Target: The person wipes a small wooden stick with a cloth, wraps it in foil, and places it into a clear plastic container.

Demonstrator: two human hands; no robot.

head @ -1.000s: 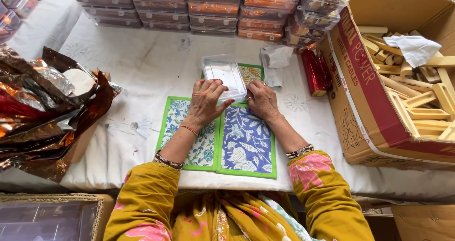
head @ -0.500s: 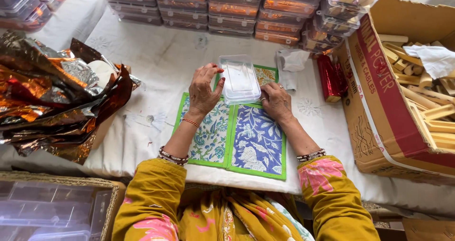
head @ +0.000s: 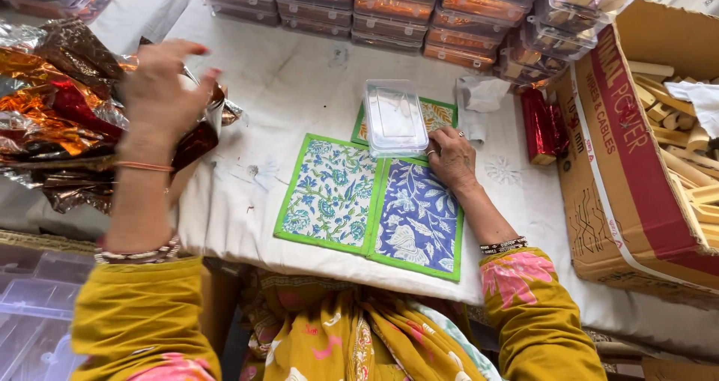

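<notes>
Head cam: clear plastic box (head: 395, 117) w/ lid on sits on the table (head: 299, 89), lying over the back edge of the floral mats, approx centre of view. Right hand (head: 451, 158) rests just beside its near right corner, fingers curled & touching the box edge, not clamped on it. Under the hand: blue leaf-print mat (head: 416, 220) w/ green border; touching it on the left, a white-and-blue floral mat (head: 326, 194); a third, yellow-print mat (head: 437, 116) peeks out behind the box. Left hand (head: 161, 89) is raised well apart from the box, fingers spread & empty, over the heap of crinkled orange-red foil (head: 60, 104) at the table's left. Stacked clear boxes (head: 419, 10) w/ orange contents line the back. Red foil-wrapped packet (head: 541, 126) lies right of the box. Cardboard carton (head: 622, 171) of wooden pieces (head: 685, 164) far right.
</notes>
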